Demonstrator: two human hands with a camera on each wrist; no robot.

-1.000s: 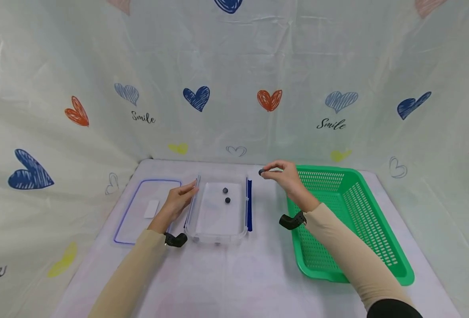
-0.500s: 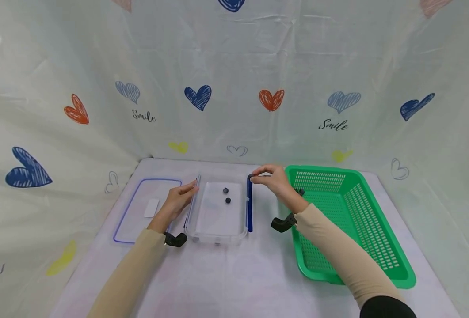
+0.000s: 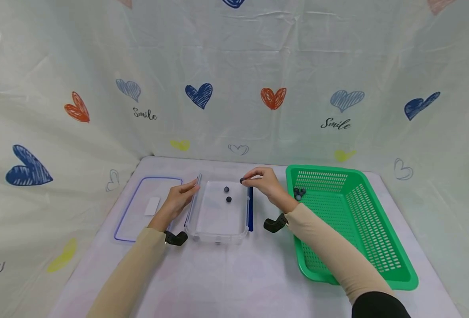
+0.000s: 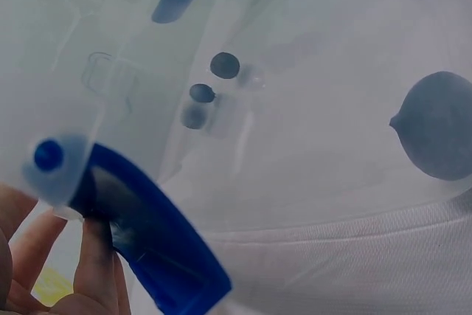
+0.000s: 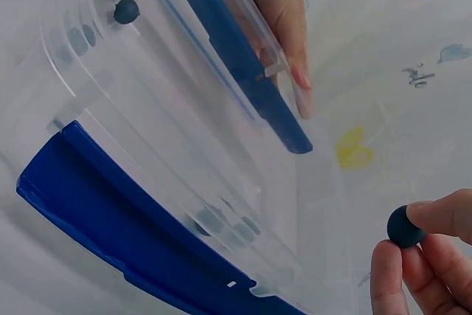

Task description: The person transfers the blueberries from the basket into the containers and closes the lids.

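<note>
In the head view, a clear plastic box (image 3: 218, 240) with blue side latches stands mid-table. Two small dark balls, a farther one (image 3: 226, 189) and a nearer one (image 3: 228, 199), lie inside it. My left hand (image 3: 174, 203) holds the box's left side. The left wrist view shows its fingers (image 4: 96, 263) behind the near blue latch (image 4: 147, 226). My right hand (image 3: 267, 182) pinches another dark ball (image 5: 405, 226) between thumb and fingers, over the box's far right corner. In the right wrist view, one ball (image 5: 126, 11) shows inside the clear walls.
A green perforated basket (image 3: 361, 229) stands on the right under my right forearm. Several dark balls (image 3: 299, 194) sit near its left wall. Left of the box lies a transparent lid with a blue rim (image 3: 124, 216), a white rectangle (image 3: 152, 206) on it. A patterned curtain (image 3: 234, 119) hangs behind the table.
My right hand has moved left from beside the basket to the box's right rim, carrying the ball. The balls in the basket have come into view. My left hand stays at the box.
</note>
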